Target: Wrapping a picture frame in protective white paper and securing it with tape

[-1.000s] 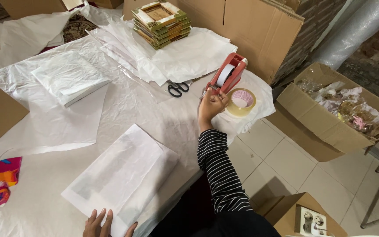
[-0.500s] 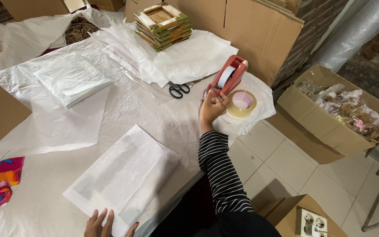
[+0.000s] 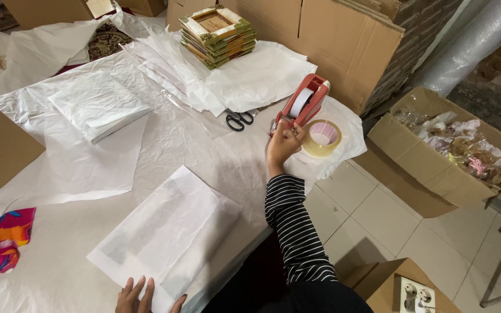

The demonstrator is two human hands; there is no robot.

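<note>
My right hand (image 3: 284, 142), in a striped sleeve, reaches across the table to the front of a red tape dispenser (image 3: 304, 103); its fingers pinch at the dispenser's cutting end, where a thin strip of tape seems held. A loose roll of clear tape (image 3: 322, 137) lies just right of the hand. My left hand (image 3: 140, 295) rests flat with spread fingers on the near edge of a flat packet wrapped in white paper (image 3: 166, 235). Black-handled scissors (image 3: 238, 119) lie left of the dispenser.
A stack of green and gold framed pieces (image 3: 218, 33) sits on white paper sheets at the back. Another wrapped packet (image 3: 98, 106) lies at left. Colourful cloth (image 3: 4, 241) is at the near left. Open cardboard boxes (image 3: 436, 174) stand on the tiled floor to the right.
My right hand has stayed at the dispenser's front and drawn slightly back toward me. The left hand keeps pressing on the wrapped packet.
</note>
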